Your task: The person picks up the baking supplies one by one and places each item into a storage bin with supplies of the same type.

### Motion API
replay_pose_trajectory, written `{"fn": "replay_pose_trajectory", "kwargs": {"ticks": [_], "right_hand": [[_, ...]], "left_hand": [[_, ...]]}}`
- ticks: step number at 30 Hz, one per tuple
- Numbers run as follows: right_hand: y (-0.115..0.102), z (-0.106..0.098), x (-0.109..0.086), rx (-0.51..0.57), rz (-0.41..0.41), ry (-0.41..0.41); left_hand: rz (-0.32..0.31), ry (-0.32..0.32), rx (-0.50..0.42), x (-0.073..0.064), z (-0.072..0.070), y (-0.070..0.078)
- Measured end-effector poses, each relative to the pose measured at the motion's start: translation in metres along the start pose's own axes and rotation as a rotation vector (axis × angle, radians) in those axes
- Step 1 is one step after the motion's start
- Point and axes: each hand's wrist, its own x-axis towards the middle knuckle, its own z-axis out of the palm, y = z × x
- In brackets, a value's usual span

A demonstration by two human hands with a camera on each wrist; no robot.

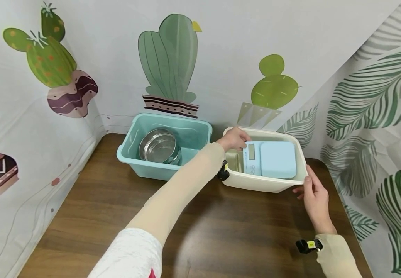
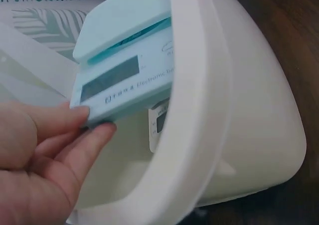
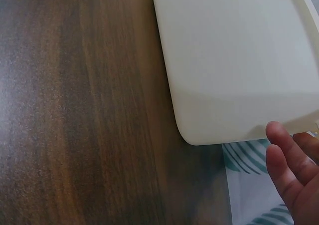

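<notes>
A light-blue electronic kitchen scale (image 1: 278, 160) with a small grey display lies inside the cream bin (image 1: 256, 183). My left hand (image 1: 234, 139) reaches over the bin's left end and pinches the scale's corner between thumb and fingers. In the left wrist view the scale (image 2: 127, 75) is tilted, and under it shows part of a white item with a dark window (image 2: 158, 130). At the bin's right front corner, my right hand (image 1: 315, 195) holds the rim, thumb on top. Its fingertips (image 3: 276, 130) touch the bin's outer side in the right wrist view.
Left of the cream bin stands a teal bin (image 1: 151, 170) with round metal pans (image 1: 159, 147) in it. Both bins sit at the back of the brown wooden table (image 1: 221, 231). Behind them hangs a cloth printed with cacti and leaves (image 1: 221, 77).
</notes>
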Motion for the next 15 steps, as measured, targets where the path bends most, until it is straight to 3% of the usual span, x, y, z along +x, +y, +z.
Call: {"fn": "replay_pose_trajectory", "kwargs": {"ticks": [5,10,15], "right_hand": [[0.002,0.000,0.001,0.015,0.023,-0.007],[0.002,0.000,0.002,0.013,0.036,-0.011],[0.002,0.000,0.002,0.012,0.041,-0.012]], "left_hand": [[-0.010,0.040,0.107,-0.002,0.005,0.002],[-0.017,0.016,0.180,-0.004,0.009,0.007],[-0.109,-0.022,0.200,0.002,0.011,0.006]]}}
